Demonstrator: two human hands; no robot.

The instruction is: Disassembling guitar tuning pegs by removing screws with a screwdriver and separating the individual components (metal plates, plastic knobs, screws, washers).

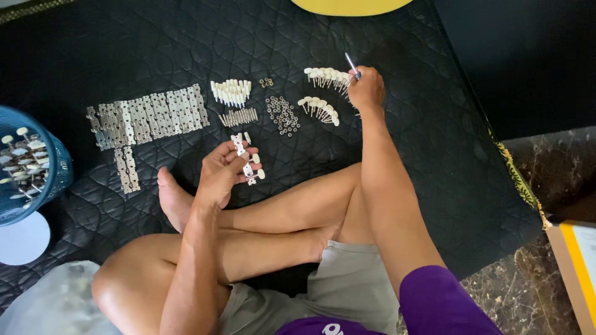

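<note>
Fingers of the left hand (223,169) are wrapped round a metal tuner strip with white knobs (248,160), held just above the black quilted mat (403,124). Right hand (366,90) is closed around a small screwdriver (352,65), reaching far over to the rows of white-knobbed pegs (326,75). Silver plates (149,116) sit lined up at left, small washers (282,115) in the middle. Blue basket (31,164) at the left edge holds more tuner parts; cardboard box with a yellow stripe (574,267) sits near right.
</note>
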